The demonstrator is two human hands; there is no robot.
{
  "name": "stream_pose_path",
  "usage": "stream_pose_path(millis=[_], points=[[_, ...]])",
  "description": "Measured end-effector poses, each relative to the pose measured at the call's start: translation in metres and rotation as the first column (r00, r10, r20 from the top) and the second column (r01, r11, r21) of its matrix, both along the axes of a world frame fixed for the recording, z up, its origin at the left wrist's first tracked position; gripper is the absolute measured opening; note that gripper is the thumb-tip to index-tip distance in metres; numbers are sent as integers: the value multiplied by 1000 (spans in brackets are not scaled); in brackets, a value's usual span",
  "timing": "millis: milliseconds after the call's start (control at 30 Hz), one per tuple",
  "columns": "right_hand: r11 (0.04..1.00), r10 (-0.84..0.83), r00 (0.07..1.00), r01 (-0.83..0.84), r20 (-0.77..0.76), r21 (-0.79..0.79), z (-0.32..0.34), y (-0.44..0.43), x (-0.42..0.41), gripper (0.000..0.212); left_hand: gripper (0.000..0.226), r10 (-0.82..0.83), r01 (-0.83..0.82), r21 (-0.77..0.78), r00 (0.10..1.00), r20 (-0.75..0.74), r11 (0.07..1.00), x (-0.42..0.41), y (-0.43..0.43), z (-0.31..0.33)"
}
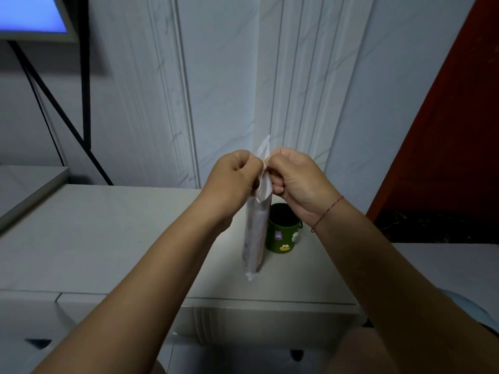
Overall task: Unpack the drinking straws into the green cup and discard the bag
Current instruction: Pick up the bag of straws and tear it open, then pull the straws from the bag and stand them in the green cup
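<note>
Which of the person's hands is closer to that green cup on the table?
The right hand. It grips the top of the bag, above the green cup in this view; the left hand grips the same top farther left, beyond the hanging bag.

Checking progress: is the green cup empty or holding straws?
Looks empty: green cup shows a dark interior, nothing sticking out; part hidden behind the bag.
</note>
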State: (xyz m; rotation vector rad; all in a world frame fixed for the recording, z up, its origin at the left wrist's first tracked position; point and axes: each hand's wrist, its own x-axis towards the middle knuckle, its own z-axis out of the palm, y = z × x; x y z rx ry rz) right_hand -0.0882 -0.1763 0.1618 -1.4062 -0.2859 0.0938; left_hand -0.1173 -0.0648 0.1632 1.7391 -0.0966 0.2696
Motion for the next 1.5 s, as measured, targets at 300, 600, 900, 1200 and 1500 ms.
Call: stream_pose_path(millis=[300, 600, 900, 1200, 1500], points=[[923, -232, 970, 243, 73, -300, 8, -41, 2, 21, 20, 190, -192, 28, 980, 64, 981, 5, 20, 3], [850, -72, 995, 25, -70, -527, 30, -48, -10, 29, 23, 30, -129, 383, 966, 255, 915, -9, -15, 20], [922, -87, 996, 75, -16, -381, 2, -57, -8, 19, 22, 226, -391, 430, 894, 387, 814, -2, -4, 13], [956, -106, 954, 175, -280, 237, -51, -51, 0, 13, 53, -276, 32, -545, 886, -373, 838, -45, -42, -84], [988, -12, 965, 51, -262, 143, -88, -57, -3, 20, 65, -245, -165, -967, 946, -211, 193, -5, -5, -99]])
